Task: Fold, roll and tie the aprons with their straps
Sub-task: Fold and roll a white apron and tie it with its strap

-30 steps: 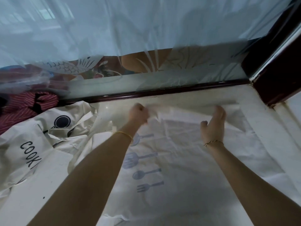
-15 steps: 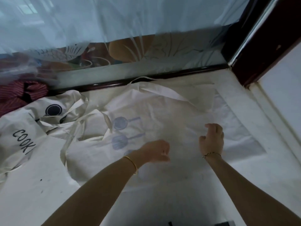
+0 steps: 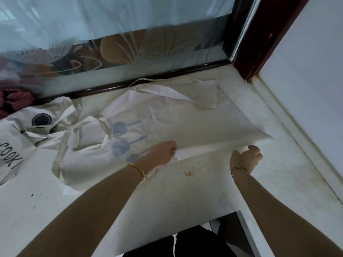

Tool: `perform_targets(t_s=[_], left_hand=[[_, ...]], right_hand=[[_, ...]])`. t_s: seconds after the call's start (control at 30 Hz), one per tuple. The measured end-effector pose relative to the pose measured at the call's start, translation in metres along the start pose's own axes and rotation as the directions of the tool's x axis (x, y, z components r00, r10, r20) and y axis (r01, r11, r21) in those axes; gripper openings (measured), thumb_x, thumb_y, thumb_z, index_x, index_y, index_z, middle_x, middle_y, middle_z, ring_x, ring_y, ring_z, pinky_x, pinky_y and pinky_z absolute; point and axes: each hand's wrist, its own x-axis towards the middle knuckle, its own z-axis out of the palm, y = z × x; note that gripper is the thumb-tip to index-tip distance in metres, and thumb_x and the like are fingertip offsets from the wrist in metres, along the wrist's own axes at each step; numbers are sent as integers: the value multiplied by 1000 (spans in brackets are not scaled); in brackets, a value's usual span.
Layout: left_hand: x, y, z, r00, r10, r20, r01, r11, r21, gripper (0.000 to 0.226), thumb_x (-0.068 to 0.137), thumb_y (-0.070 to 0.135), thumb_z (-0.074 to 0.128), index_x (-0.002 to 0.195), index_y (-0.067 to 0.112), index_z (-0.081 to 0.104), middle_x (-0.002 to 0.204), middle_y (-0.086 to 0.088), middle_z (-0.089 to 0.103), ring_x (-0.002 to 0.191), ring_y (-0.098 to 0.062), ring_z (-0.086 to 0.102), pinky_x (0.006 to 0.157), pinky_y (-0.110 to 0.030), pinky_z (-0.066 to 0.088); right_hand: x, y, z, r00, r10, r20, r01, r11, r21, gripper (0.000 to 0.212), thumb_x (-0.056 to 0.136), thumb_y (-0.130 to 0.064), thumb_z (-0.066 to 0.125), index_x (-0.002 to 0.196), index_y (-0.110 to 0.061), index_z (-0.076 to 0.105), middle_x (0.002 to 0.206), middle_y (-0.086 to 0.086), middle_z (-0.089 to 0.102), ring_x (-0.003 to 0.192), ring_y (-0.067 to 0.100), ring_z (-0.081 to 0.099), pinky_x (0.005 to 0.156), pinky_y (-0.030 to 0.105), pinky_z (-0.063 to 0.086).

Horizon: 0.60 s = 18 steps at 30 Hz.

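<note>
A cream apron (image 3: 178, 119) with blue utensil prints lies spread on a white counter (image 3: 130, 201), its straps (image 3: 167, 91) bunched at the far edge by the window. My left hand (image 3: 163, 152) grips the apron's near edge beside the prints. My right hand (image 3: 245, 158) holds the same edge further right, fingers curled under the lifted fabric. The near edge is raised off the counter between both hands.
A second cream apron (image 3: 24, 130) with a dark circle and "COOK" lettering lies crumpled at the left. Red striped cloth (image 3: 14, 101) sits at the far left. A dark window frame (image 3: 259, 39) and a white wall (image 3: 306, 89) close in the right side. The counter's front edge (image 3: 239, 216) is near me.
Both hands moved from the apron's far edge back toward me and took hold of its near edge, lifting it. The view shifted down and right.
</note>
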Motion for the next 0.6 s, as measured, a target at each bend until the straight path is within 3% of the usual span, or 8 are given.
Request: perform_targets(t_s=[0.07,0.13,0.2,0.23,0.3,0.37,0.5,0.6], left_hand=[[-3,-2,-21,999,-28,-38,25,998,-63,21,98,13,40,112,4,55,116,-13,57,106,-27,52,79,-26,34],[-9,-1,-38,999,-30,-36,27,996,-82,26,100,15,40,118,2,54,119,-10,55,108,-24,51,76,-21,29],[-16,-3,-50,1000,-15,-21,12,990,-142,27,100,14,41,119,-1,53,116,-11,54,103,-21,50,70,-19,27],[-19,-3,-55,1000,-5,-8,3,985,-170,26,100,13,41,117,-1,54,112,-10,54,100,-20,49,66,-20,27],[-26,-5,-58,1000,7,4,-6,977,-214,20,100,13,41,110,2,55,103,-7,51,96,-17,47,64,-23,29],[-31,-6,-58,1000,-16,5,17,972,-233,20,100,14,40,107,5,55,102,-7,52,94,-16,46,72,-23,31],[-37,-11,-53,998,-56,23,60,960,-274,25,98,34,44,111,15,53,111,0,55,97,-15,50,83,-28,36],[-41,-18,-43,986,-56,159,94,966,-240,52,78,47,68,118,26,43,108,6,53,96,-15,53,86,-33,45]], right_hand=[[1,-6,0,985,147,85,-163,960,228,46,90,-4,49,133,-1,32,136,22,35,99,37,54,81,37,47],[-1,-14,-1,895,278,348,-433,727,533,49,95,-22,52,137,-7,32,130,21,44,91,33,61,74,42,56],[-7,-24,-2,772,212,600,-612,502,611,64,90,-47,56,141,-17,31,126,18,46,101,35,60,81,53,54],[-10,-31,-2,729,153,667,-647,471,600,69,86,-53,58,141,-19,32,125,16,46,106,35,57,86,56,51],[-17,-44,0,669,66,740,-674,476,566,64,83,-53,62,130,-12,45,120,13,54,107,32,57,85,54,52],[-24,-56,2,655,57,754,-652,547,525,42,85,-39,67,109,-6,58,105,14,62,95,28,63,72,44,57],[-28,-64,6,744,175,645,-525,749,403,13,89,-10,62,92,0,55,75,13,60,62,21,59,46,30,57],[-24,-57,6,795,254,551,-524,745,412,7,90,-2,56,84,0,53,71,14,58,56,22,57,43,29,53]])
